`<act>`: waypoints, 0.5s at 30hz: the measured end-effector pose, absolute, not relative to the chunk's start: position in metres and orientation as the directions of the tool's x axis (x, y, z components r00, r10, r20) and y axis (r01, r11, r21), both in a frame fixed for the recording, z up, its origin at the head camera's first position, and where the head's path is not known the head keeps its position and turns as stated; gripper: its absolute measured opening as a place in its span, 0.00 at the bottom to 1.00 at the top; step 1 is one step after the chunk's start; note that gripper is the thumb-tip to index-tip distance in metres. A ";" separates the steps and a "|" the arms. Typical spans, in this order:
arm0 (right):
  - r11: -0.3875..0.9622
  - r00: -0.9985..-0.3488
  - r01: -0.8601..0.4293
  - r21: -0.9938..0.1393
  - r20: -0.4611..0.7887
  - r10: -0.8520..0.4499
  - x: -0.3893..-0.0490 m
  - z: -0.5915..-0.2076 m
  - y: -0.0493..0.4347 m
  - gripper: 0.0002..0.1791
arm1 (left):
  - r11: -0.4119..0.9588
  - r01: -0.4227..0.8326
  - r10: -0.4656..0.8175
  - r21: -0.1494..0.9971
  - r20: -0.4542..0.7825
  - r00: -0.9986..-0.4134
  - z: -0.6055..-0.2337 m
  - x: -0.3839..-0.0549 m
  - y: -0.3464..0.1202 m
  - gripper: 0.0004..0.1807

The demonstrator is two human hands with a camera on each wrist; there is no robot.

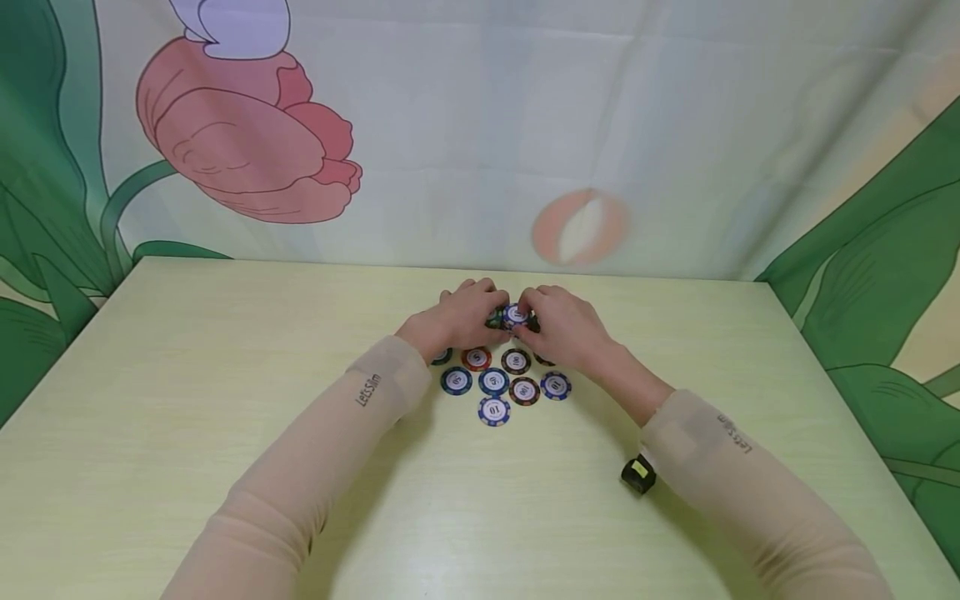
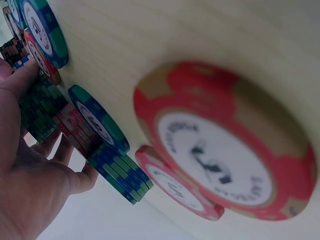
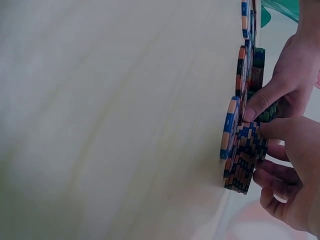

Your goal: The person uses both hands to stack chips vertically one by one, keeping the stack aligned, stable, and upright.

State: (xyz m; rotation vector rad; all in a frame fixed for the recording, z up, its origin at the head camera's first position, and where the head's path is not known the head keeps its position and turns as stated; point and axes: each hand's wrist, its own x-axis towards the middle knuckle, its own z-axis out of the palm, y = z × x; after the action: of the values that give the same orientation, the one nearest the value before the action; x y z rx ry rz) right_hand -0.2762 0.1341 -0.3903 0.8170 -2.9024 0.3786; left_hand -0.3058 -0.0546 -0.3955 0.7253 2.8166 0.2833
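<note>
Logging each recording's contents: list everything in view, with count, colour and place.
Chip stacks: five (two green, one red, one blue, one black), in a row at the hands
Loose chips: nine in head view (three blue-green, three black, two blue, one red), before the stacks
Other red chips: two, red and tan, left wrist view's foreground
Small object: one, black with yellow, beside right sleeve
Table: one, pale yellow, beneath
Backdrop: one, pale with green leaves, behind
Sleeves: two, beige, on the arms
Left hand: one, bare, gripping stacks
Right hand: one, bare, gripping the blue stack
</note>
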 end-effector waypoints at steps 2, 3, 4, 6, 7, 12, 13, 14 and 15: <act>0.827 -0.853 -0.522 -0.208 0.165 -0.496 -0.276 -0.391 0.134 0.15 | 0.860 0.453 0.494 0.234 -0.164 -0.854 -0.396 -0.306 -0.054 0.33; 0.829 -0.853 -0.520 -0.207 0.166 -0.494 -0.276 -0.391 0.134 0.15 | 0.860 0.454 0.495 0.233 -0.165 -0.853 -0.396 -0.306 -0.054 0.33; 0.830 -0.854 -0.518 -0.206 0.166 -0.492 -0.275 -0.391 0.133 0.15 | 0.860 0.455 0.495 0.232 -0.165 -0.853 -0.396 -0.306 -0.054 0.33; 0.833 -0.856 -0.515 -0.205 0.166 -0.489 -0.275 -0.391 0.133 0.15 | 0.859 0.457 0.498 0.231 -0.164 -0.852 -0.396 -0.306 -0.054 0.33; 0.834 -0.858 -0.513 -0.205 0.167 -0.486 -0.274 -0.391 0.134 0.15 | 0.858 0.458 0.499 0.231 -0.163 -0.851 -0.396 -0.306 -0.054 0.33; 0.836 -0.859 -0.509 -0.204 0.175 -0.481 -0.271 -0.389 0.134 0.15 | 0.857 0.461 0.501 0.231 -0.158 -0.851 -0.395 -0.306 -0.055 0.34; 0.836 -0.858 -0.511 -0.203 0.179 -0.481 -0.270 -0.388 0.135 0.15 | 0.857 0.461 0.500 0.231 -0.157 -0.851 -0.395 -0.306 -0.055 0.34; 0.834 -0.856 -0.514 -0.198 0.182 -0.485 -0.269 -0.388 0.135 0.14 | 0.857 0.461 0.500 0.231 -0.156 -0.852 -0.395 -0.305 -0.055 0.33; 0.834 -0.854 -0.518 -0.192 0.181 -0.488 -0.268 -0.387 0.136 0.14 | 0.857 0.460 0.500 0.233 -0.155 -0.852 -0.395 -0.305 -0.055 0.33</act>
State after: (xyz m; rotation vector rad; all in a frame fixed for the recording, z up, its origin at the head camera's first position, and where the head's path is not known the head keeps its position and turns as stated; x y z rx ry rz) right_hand -0.2679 0.1357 -0.3866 0.7958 -2.8883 0.3556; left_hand -0.3052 -0.0552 -0.3952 0.7384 2.8216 0.2771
